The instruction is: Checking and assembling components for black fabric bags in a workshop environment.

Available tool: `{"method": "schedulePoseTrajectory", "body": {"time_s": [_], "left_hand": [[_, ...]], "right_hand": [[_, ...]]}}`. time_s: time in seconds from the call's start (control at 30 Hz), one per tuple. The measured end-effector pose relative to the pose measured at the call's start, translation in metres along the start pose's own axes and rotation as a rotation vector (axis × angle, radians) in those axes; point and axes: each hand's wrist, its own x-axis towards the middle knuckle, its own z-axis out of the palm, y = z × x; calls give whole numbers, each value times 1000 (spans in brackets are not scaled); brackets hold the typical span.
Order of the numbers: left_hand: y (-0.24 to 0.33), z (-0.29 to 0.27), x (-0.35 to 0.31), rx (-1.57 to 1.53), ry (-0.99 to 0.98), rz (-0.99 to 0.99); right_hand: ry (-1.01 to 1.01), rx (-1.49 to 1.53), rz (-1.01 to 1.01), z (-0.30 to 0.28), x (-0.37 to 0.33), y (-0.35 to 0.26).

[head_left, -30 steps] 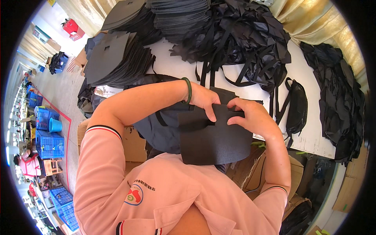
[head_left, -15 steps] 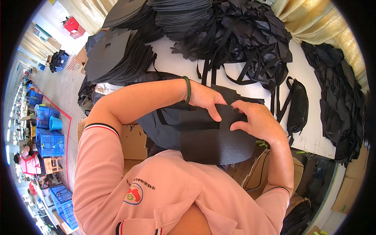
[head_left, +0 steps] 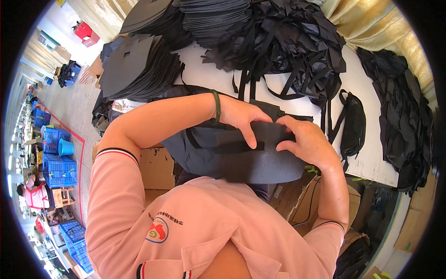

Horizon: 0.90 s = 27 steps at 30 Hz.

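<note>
Plainly, both hands share the black slotted panel [head_left: 274,162]: the left hand [head_left: 242,119] pinches its far edge near the middle, thumb beside the slot, while the right hand [head_left: 307,140] grips nearer the upper right corner. From these 2 grips the panel extends back toward the pink shirt [head_left: 200,209], its longer visible side running left to right. Compared with 1 second ago, its near edge sits farther from the shirt.

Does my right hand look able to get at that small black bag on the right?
Probably yes: your right hand must first release the black sheet it holds, but the small black bag lies nearby to its right, with only straps partly between.
</note>
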Motion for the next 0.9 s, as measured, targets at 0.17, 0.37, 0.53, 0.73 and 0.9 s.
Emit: {"method": "schedulePoseTrajectory", "body": {"time_s": [0.17,0.37,0.53,0.73,0.9], "left_hand": [[-23,3,-21,151,212,16],[-82,12,-81,667,473,-158],[-78,-22,-153,798,517,-478],[-100,-73,-197,1200,902,-538],[-119,-71,-153,1160,896,-894]], "right_hand": [[77,60,-11,3,-2,19],[111,181,10,8,-1,50],[87,262,99,18,5,71],[120,241,168,32,27,81],[96,-132,277,52,45,66]]}}
